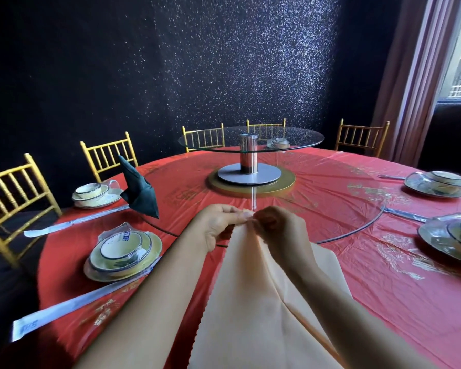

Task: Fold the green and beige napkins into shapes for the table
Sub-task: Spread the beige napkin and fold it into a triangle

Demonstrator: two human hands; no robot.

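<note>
We hold the plain beige cloth napkin (pixel 253 296) up over the near edge of the round red-clothed table (pixel 383 275), our left hand (pixel 218 225) and right hand (pixel 280 230) pinching its top corner together, while a folded dark green napkin (pixel 139 190) stands far left.

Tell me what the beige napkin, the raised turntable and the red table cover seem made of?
Beige napkin: matte cloth, draping in soft folds. Raised turntable: clear glass, chairs visible through it. Red table cover: probably thin plastic, glossy and crinkled.
</note>
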